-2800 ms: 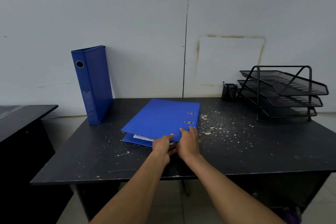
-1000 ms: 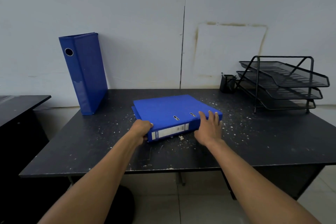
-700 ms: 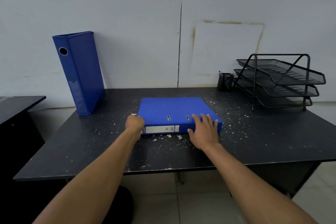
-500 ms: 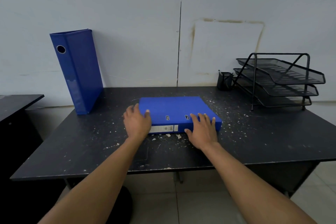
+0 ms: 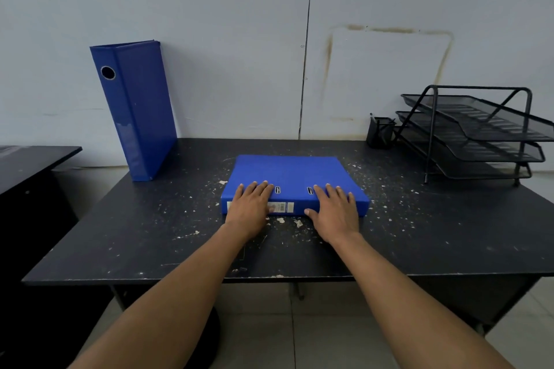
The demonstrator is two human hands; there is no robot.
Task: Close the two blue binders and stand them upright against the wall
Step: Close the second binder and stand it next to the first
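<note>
Two hands lie flat, fingers spread and unclenched, on the near edge of the flat blue binder [image 5: 295, 181] at frame centre. Left hand [image 5: 250, 207] covers the left end of the spine, fingertips over the top cover; right hand [image 5: 335, 210] mirrors it on the right, thumb low against the spine — pressing, not gripping. Binder closed, lying on the black desk [image 5: 419, 234], spine label toward the camera. Second blue binder [image 5: 138, 108] stands upright at upper left, leaning on the wall [image 5: 239, 39]. Wire tray rack [image 5: 479, 135] and pen cup [image 5: 380, 132] at right — well apart from the hands.
</note>
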